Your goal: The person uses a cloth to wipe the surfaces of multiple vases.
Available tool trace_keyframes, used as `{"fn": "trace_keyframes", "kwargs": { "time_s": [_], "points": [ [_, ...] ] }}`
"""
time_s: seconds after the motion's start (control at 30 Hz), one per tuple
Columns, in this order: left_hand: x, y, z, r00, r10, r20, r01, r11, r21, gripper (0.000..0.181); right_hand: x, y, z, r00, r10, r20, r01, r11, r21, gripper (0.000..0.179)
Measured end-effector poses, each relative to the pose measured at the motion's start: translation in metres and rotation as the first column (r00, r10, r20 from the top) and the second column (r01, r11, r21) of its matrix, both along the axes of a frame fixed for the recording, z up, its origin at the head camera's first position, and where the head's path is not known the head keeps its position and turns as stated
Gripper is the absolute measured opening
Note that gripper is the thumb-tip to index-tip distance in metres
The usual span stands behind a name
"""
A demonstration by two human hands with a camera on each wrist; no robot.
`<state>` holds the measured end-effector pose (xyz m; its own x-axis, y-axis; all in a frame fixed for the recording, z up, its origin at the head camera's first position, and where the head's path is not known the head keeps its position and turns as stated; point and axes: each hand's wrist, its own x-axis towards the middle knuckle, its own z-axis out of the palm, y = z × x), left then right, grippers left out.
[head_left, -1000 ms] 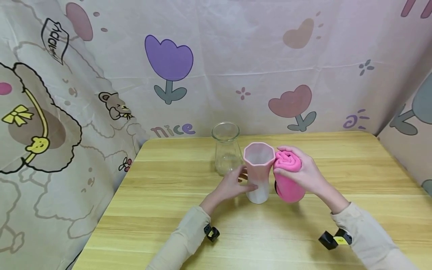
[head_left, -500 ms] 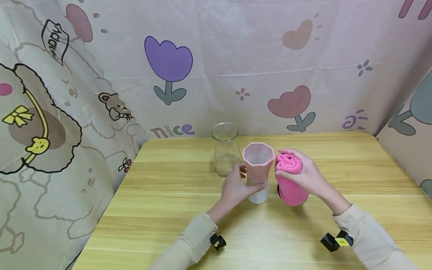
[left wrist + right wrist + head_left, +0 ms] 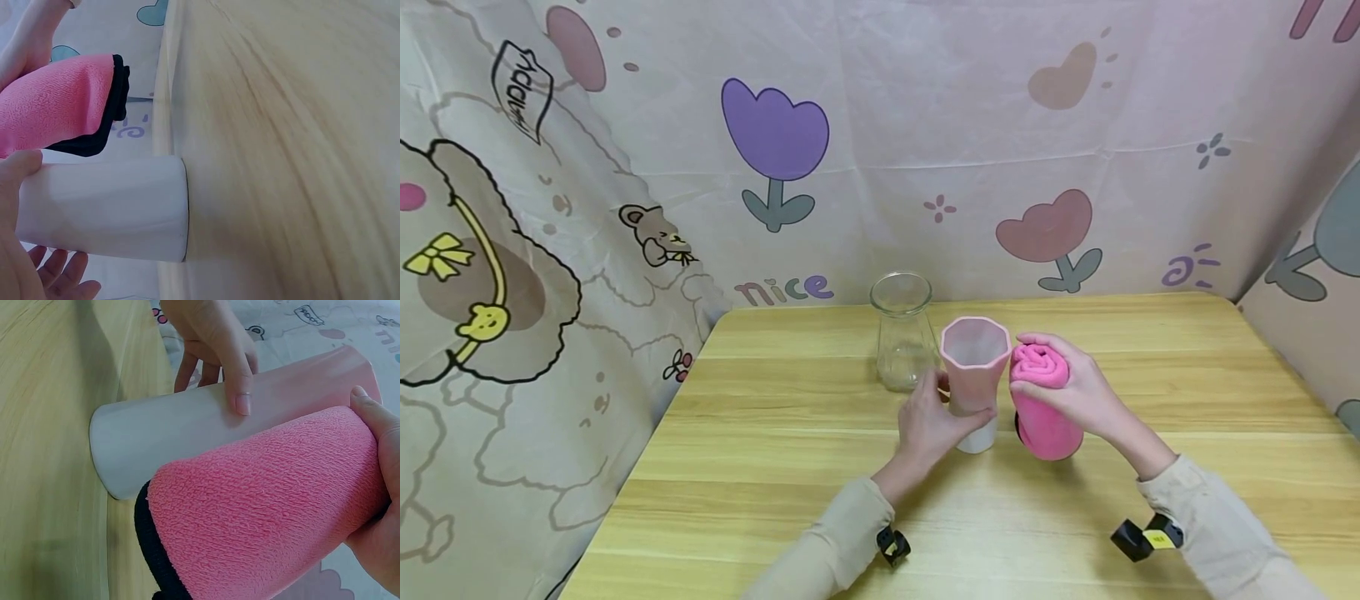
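A pink-and-white vase (image 3: 976, 375) with an eight-sided rim stands upright on the table. My left hand (image 3: 928, 425) grips it from the left, the thumb across its front and the other fingers behind it. In the left wrist view the white base of the vase (image 3: 119, 209) meets the tabletop. Just right of the vase, my right hand (image 3: 1075, 383) holds a rolled pink towel (image 3: 1047, 417) near its top, thumb in front. The right wrist view shows the fuzzy towel (image 3: 262, 506) with its dark edging at the lower end, held off the table and slanting beside the vase.
A clear glass vase (image 3: 904, 350) with a wide rim stands behind and left of the pink vase. The wooden table (image 3: 737, 467) ends at the back against a printed cloth (image 3: 887, 125), which also hangs at both sides.
My left hand has shifted right and closed its grip round the vase, its thumb further across the front. The right hand and towel have dropped slightly and moved a little right of the vase.
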<state>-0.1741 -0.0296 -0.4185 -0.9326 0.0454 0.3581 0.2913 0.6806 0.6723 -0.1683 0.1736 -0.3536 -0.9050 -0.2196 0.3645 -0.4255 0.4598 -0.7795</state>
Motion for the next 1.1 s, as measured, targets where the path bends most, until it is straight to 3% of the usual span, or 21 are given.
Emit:
{"fn": "trace_keyframes", "kwargs": {
  "time_s": [0.23, 0.37, 0.43, 0.53, 0.63, 0.73, 0.87, 0.97, 1.1],
  "points": [
    [-0.003, -0.004, 0.002, 0.997, -0.065, 0.042, 0.063, 0.997, 0.047, 0.056, -0.001, 0.002, -0.001, 0.999, -0.022, 0.027, 0.022, 1.000, 0.018, 0.057],
    [-0.009, -0.010, 0.005, 0.977, -0.169, 0.131, 0.152, 0.980, 0.127, 0.058, -0.002, 0.004, -0.003, 0.999, -0.023, 0.031, 0.023, 1.000, 0.011, 0.057],
    [-0.013, -0.014, 0.005, 0.951, -0.247, 0.186, 0.208, 0.956, 0.206, 0.059, -0.002, 0.004, -0.003, 0.999, -0.023, 0.031, 0.022, 1.000, 0.005, 0.056],
    [-0.021, -0.021, 0.004, 0.891, -0.377, 0.253, 0.284, 0.897, 0.339, 0.058, -0.003, 0.005, -0.004, 0.999, -0.019, 0.035, 0.018, 1.000, 0.003, 0.056],
    [-0.029, -0.027, 0.001, 0.828, -0.489, 0.274, 0.343, 0.828, 0.443, 0.057, -0.002, 0.005, -0.004, 0.999, -0.019, 0.048, 0.018, 1.000, 0.010, 0.055],
    [-0.036, -0.031, -0.001, 0.777, -0.559, 0.291, 0.363, 0.774, 0.518, 0.056, -0.002, 0.006, -0.005, 0.998, -0.023, 0.057, 0.022, 1.000, 0.020, 0.056],
    [-0.036, -0.035, 0.010, 0.722, -0.598, 0.348, 0.358, 0.753, 0.552, 0.055, -0.002, 0.007, -0.006, 0.998, -0.019, 0.058, 0.018, 1.000, 0.017, 0.055],
    [-0.041, -0.037, 0.011, 0.690, -0.621, 0.372, 0.385, 0.750, 0.538, 0.055, -0.003, 0.008, -0.008, 0.998, -0.012, 0.058, 0.012, 1.000, 0.006, 0.055],
    [-0.052, -0.041, 0.000, 0.659, -0.638, 0.397, 0.412, 0.749, 0.519, 0.056, -0.002, 0.008, -0.011, 0.998, -0.006, 0.059, 0.007, 1.000, -0.007, 0.054]
  ]
}}
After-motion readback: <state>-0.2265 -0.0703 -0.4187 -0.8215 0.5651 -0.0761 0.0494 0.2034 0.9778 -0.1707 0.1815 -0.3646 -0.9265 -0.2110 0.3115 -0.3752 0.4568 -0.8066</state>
